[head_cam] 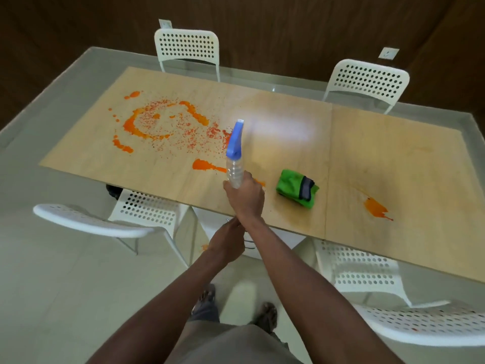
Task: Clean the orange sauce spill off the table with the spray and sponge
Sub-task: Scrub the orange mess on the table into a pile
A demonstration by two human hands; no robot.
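Curling round the base of the spray bottle, the right hand has its grip clamped on the clear ribbed body, with the blue trigger head rising beyond the knuckles and its nozzle pointing away from the person toward the far part of the worktop. Holding it this low and this tilted looks like a carrying or aiming hold, not a firing one, since no finger shows on the trigger; I judge the hand would have to slide up before any squeeze. Just behind that grip, nearer the body, the left hand sits at the worktop's near edge beside the right wrist, fingers bunched; whether it pinches anything I cannot tell, as the fingertips are hidden against the wrist.

Outward from the grip, an orange streak lies just to its left, partly passing behind the bottle. Farther left and beyond spreads the main orange sauce spill, a broken ring with fine speckles round it. To the right of the grip, near but not touching, rests the green sponge, folded with a dark band, untouched and within easy reach for wiping. Well off to the right lies another orange smear. White perforated chairs stand round the worktop
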